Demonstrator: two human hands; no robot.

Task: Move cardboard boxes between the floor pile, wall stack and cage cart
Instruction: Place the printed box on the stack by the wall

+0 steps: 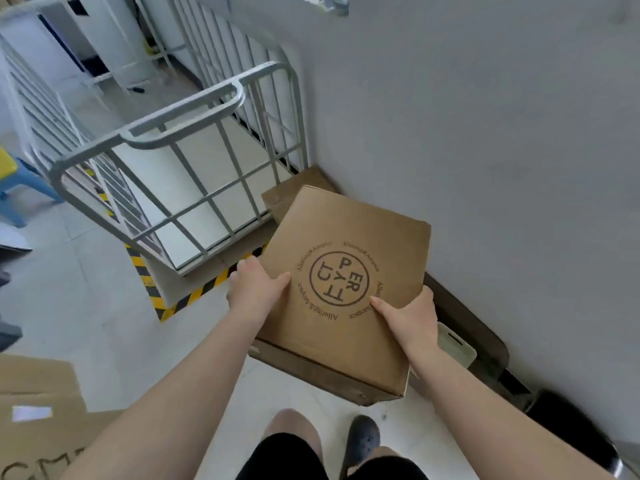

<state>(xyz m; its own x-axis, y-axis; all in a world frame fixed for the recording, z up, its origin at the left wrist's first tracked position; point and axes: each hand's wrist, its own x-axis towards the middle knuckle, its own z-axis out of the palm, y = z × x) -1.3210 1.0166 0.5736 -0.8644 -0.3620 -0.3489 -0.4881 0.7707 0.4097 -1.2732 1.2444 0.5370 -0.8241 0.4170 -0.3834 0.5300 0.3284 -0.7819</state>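
Observation:
I hold a brown cardboard box (349,233) with a round black printed logo on its top, lifted above the floor beside the grey wall. My left hand (254,292) grips its left edge and my right hand (410,315) grips its right near corner. Another cardboard box (298,188) sits on the floor against the wall, partly hidden behind the held one. The grey metal cage cart (180,133) stands just left of it, and no boxes show on its white deck.
A large cardboard box (41,410) with a white label lies at the lower left. Yellow-black hazard tape (194,292) marks the floor by the cart. A blue stool (20,181) stands far left. A dark mat and a pale container (457,344) lie along the wall at right.

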